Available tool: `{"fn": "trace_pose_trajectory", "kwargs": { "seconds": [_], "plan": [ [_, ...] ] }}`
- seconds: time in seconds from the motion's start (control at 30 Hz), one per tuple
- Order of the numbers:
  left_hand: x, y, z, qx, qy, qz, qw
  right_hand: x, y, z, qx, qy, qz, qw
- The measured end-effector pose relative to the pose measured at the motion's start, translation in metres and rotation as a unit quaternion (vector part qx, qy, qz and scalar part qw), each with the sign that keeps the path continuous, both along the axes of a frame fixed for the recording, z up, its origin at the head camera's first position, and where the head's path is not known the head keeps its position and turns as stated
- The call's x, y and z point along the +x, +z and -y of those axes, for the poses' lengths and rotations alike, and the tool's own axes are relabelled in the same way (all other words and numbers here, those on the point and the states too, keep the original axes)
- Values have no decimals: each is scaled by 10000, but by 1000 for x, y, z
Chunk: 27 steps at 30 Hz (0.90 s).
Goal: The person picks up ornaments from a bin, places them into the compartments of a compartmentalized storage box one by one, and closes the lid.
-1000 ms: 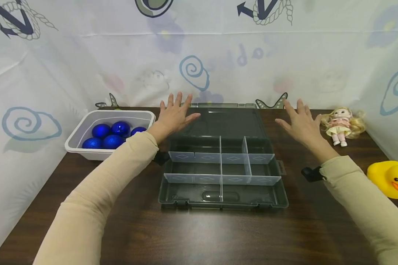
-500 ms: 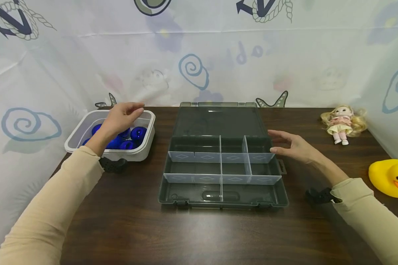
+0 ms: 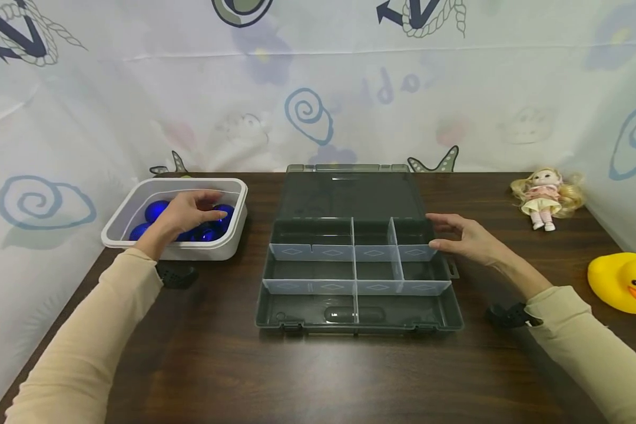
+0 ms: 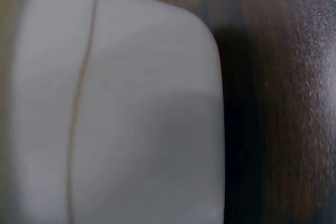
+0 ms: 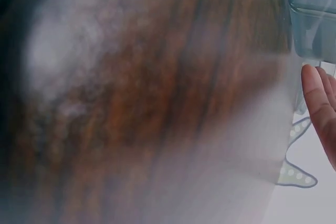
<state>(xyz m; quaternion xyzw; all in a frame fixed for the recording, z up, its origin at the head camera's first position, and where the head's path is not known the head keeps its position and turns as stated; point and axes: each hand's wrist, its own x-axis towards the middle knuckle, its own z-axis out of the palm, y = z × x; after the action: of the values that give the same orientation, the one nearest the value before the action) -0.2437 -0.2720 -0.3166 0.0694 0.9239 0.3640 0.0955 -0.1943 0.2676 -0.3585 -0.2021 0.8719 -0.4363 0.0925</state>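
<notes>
In the head view, my left hand (image 3: pixel 182 215) reaches down into a white plastic tub (image 3: pixel 228 250) of shiny blue balls (image 3: pixel 156 210). Its fingers and thumb are parted over a blue ball (image 3: pixel 224 219) at the tub's right side; whether they touch it cannot be told. The left wrist view shows only the tub's wall (image 4: pixel 147 103) close up and the table. My right hand (image 3: pixel 469 237) is at the right edge of a dark translucent divider box (image 3: pixel 355 303), its fingers fairly straight and the thumb by the rim. The box lies with its lid (image 3: pixel 350 194) folded back.
A small blond doll (image 3: pixel 544 197) lies at the back right of the dark wooden table (image 3: pixel 318 377). In front of it sits a yellow rubber duck (image 3: pixel 622 282). A printed white curtain (image 3: pixel 191 106) hangs behind and along the sides.
My left hand has moved left from beside the lid and lowered into the tub. My right hand has come down and inward to the box's right edge.
</notes>
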Motion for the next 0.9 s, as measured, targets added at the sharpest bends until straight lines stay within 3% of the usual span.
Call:
{"fn": "trace_pose_trajectory", "kwargs": {
  "seconds": [0.17,0.27,0.4,0.57,0.7,0.8,0.9],
  "plan": [
    [-5,-3,-3,-619,-320,42,9976,1,-1,1,-76,-18,7,10000],
    [-5,-1,-4,-851,-300,101,9959,0,-2,2,-123,-1,-5,9999],
    [-4,7,-6,-679,61,148,9976,0,-2,2,-158,3,0,9999],
    [1,28,-20,175,574,-152,9981,-1,0,1,-210,-26,48,9998],
    [4,44,-55,1059,414,-227,9933,-1,0,0,-280,-24,89,9996],
    [4,48,-94,1549,11,-70,9879,-1,-1,0,-299,-24,87,9995],
    [4,48,-137,1880,-588,104,9803,-2,-3,1,-311,-11,93,9995]
  ]
}}
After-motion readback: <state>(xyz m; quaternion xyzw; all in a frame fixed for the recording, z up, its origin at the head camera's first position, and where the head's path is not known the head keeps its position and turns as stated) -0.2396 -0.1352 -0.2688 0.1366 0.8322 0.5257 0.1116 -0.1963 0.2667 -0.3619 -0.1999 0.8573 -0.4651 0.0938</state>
